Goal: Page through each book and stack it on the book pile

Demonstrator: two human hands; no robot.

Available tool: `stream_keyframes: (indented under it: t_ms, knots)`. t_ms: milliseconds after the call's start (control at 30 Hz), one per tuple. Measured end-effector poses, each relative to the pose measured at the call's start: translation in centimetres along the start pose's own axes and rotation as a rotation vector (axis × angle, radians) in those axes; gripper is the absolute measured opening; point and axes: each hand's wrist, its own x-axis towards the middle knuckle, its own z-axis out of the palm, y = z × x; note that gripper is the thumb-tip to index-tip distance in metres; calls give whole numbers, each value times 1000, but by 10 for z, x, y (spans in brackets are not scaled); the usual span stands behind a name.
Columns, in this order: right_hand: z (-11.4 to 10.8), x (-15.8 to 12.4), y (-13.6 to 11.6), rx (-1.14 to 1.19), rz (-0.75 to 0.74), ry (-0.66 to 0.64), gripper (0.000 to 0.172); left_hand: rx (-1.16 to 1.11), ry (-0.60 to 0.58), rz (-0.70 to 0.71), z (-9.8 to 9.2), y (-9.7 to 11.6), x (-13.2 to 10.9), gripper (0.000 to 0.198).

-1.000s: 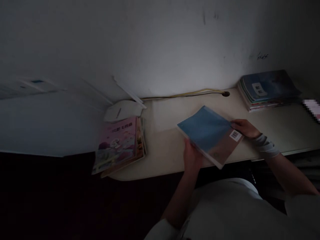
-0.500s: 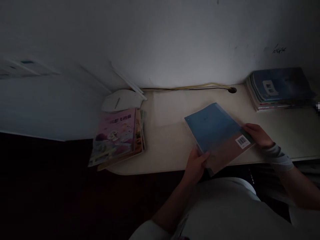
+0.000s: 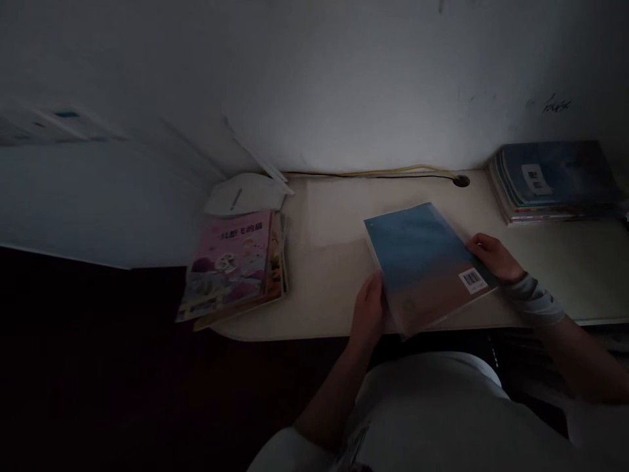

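One pass, largest item down: logging a bare white wall [image 3: 344, 85] and, running along it, a long pale beige desktop [image 3: 329, 288]. Noting a leaning pile of pink picture books [image 3: 233, 265] overhanging the left front edge, and a low stack of blue-covered books [image 3: 550, 180] at the far right corner, well apart from each other. Finding between them, near the front edge, a thin blue softcover book with a white barcode label [image 3: 422, 262], back cover up, near corner jutting past the desk edge; not telling whether resting on the desktop or hovering just above. Recording a flat white device [image 3: 246, 193] behind the pink pile. Recording the left hand [image 3: 368, 314] closed on the book's near-left edge, and the right hand [image 3: 494, 257] curled around its far-right edge beside the barcode, grey cuff [image 3: 533, 300] at the wrist. Logging yellow and black cables [image 3: 383, 173] along the wall, ending at a small round cable hole [image 3: 460, 181]. Judging the handling as midway: gripped by both hands, lying on neither stack, not yet released.
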Motion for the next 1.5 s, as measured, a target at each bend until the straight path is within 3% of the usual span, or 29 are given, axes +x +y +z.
stream_keyframes:
  t_ms: [167, 467, 633, 833, 1000, 1100, 1200, 1333, 1500]
  knots:
    - [5, -9, -9, 115, -46, 129, 36, -300, -50, -163, 2, -3, 15, 24]
    - [12, -12, -4, 278, 110, 85, 40, -295, -141, -155, 17, 4, 5, 31]
    - [22, -24, -6, 404, 140, 125, 37, -300, -80, -101, 15, 2, 7, 33]
    - [19, -26, -2, 230, 118, -8, 35, -295, -136, -153, 4, 7, 11, 28]
    - [14, -3, -1, 119, 92, -126, 50, -211, -237, -152, -7, 6, 4, 33]
    - [18, 3, -6, 60, 37, 8, 56, -203, -268, -120, -11, 4, -3, 32]
    - [23, -7, -16, 137, -88, 174, 56, -281, -206, -131, -11, 4, -7, 25]
    - [26, -29, -38, 226, -172, 248, 48, -281, -82, -131, -5, 9, -7, 48]
    - [16, -35, -70, 125, -336, 455, 46, -123, 69, 298, 7, 29, 0, 39]
